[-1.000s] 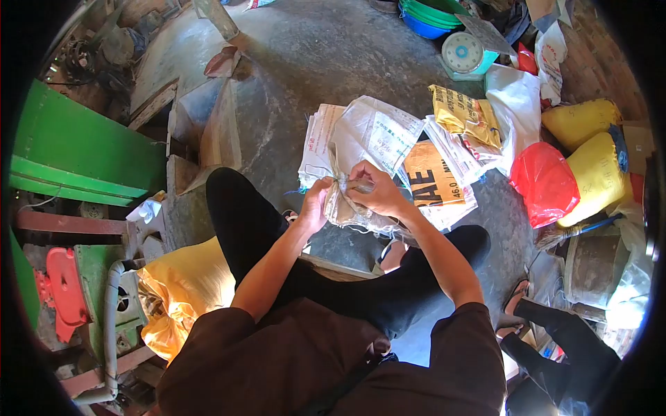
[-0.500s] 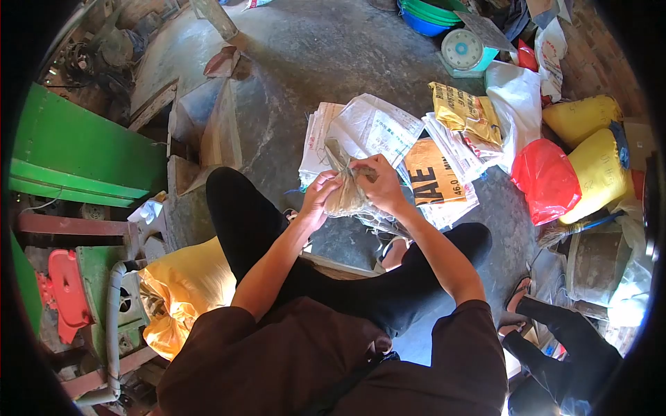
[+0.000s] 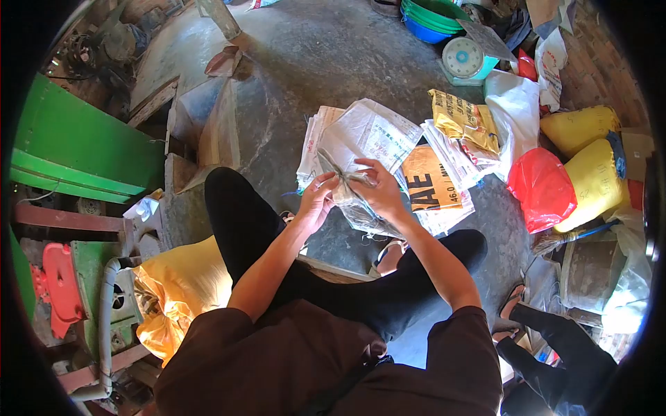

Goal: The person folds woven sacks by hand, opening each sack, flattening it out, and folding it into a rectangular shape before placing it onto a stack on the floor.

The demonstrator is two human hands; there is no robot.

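Between my hands, above my lap, is a tan, crumpled plastic bag (image 3: 343,193) with twisted ends sticking out at its top like a knot. My left hand (image 3: 317,202) pinches its left side. Fingers of my right hand (image 3: 383,192) grip a twisted end on the right, partly hiding it. Just below hangs clear, wrinkled plastic (image 3: 368,220) with loose strings; whether it belongs to the bag I cannot tell. Beyond my hands, folded white woven sacks (image 3: 371,132) lie stacked on the floor.
Right of the stack are an orange printed sack (image 3: 427,184), a yellow printed packet (image 3: 463,119) and a red bag (image 3: 543,191). A dial scale (image 3: 463,57) stands farther back. Green machinery (image 3: 83,145) is at left. Another person's legs (image 3: 555,340) show at lower right.
The bag's top has gone from bunched to twisted ends spread apart. My right hand's fingers have opened out somewhat and lie along one end. The view has shifted slightly.
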